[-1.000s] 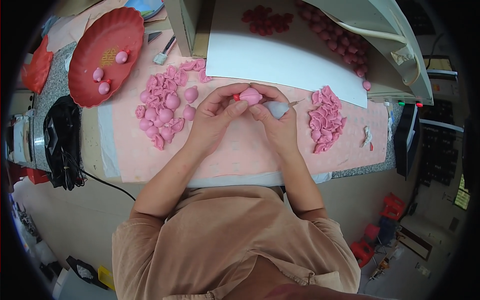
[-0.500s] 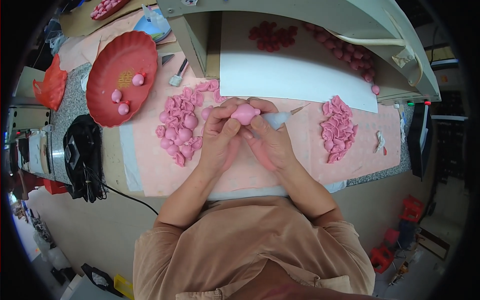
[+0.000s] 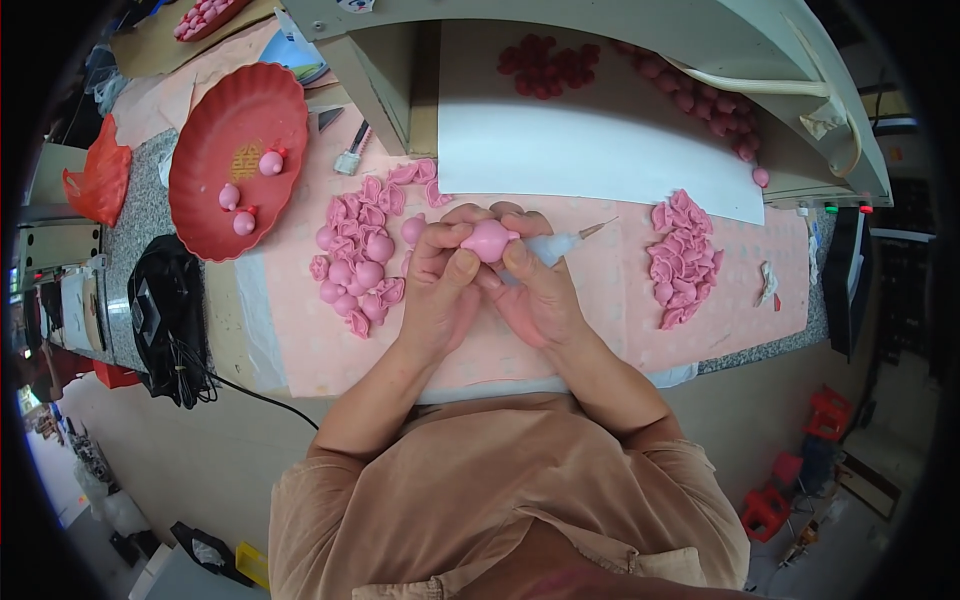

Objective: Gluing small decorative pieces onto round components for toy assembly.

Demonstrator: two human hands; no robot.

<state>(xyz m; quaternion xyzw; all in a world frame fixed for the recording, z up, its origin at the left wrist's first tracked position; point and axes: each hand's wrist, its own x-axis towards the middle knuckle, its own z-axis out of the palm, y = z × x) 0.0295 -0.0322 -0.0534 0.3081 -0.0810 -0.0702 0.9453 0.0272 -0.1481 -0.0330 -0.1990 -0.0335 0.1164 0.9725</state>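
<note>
Between my two hands, above the pink cloth, is a glossy pink ball (image 3: 489,240) with small knobs at its sides. My left hand (image 3: 437,285) is closed, pinching the ball between thumb and fingers. My right hand (image 3: 545,295) is closed too; its thumb and fingertips press the ball's other side. That hand also keeps hold of a small translucent squeeze bottle (image 3: 550,248) with a thin needle tip pointing up and right. Just left of my hands lies a pile of pink balls (image 3: 369,274) and ruffled pieces. Farther right is a heap of ruffled pink pieces (image 3: 684,262).
A red scalloped dish (image 3: 200,200) with 3 pink pieces stands at the left. Behind my hands, a box-like housing (image 3: 600,20) overhangs a white sheet (image 3: 600,150) bearing darker-looking pieces (image 3: 548,68). A brush (image 3: 352,150) lies near its left wall. A black bag (image 3: 165,320) hangs at the left edge.
The ball has turned slightly between my fingers, and my grip on it has shifted a little. The bottle's tip has tilted slightly. The whole view has moved a little.
</note>
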